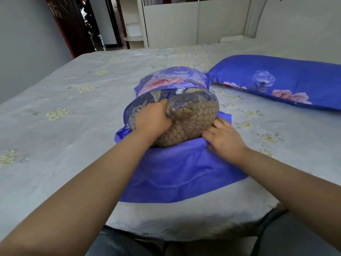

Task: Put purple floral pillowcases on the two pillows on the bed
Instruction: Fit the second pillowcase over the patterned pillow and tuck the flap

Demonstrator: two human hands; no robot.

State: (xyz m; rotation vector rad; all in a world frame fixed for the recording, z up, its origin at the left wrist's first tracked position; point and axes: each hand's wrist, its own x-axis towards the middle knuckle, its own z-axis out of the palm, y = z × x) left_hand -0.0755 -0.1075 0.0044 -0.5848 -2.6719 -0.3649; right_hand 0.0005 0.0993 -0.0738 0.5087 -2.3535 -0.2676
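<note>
Fingers of the left hand point(154, 118) curl round the bunched mouth of the purple floral satin pillowcase point(171, 80), while the right hand point(224, 138) pinches its lower flap beside the brown patterned pillow point(193, 124), whose near end is bare; across the grey embroidered bedspread point(64, 111) a second purple floral pillow point(276, 80) lies fully cased, so roughly half remains, with open bed on both sides

A bedroom with a grey wall point(24, 43) at left, a dark red door point(73, 24) standing open, white wardrobe panels point(199, 21) behind, and a cream curved headboard point(295, 17) at right.
</note>
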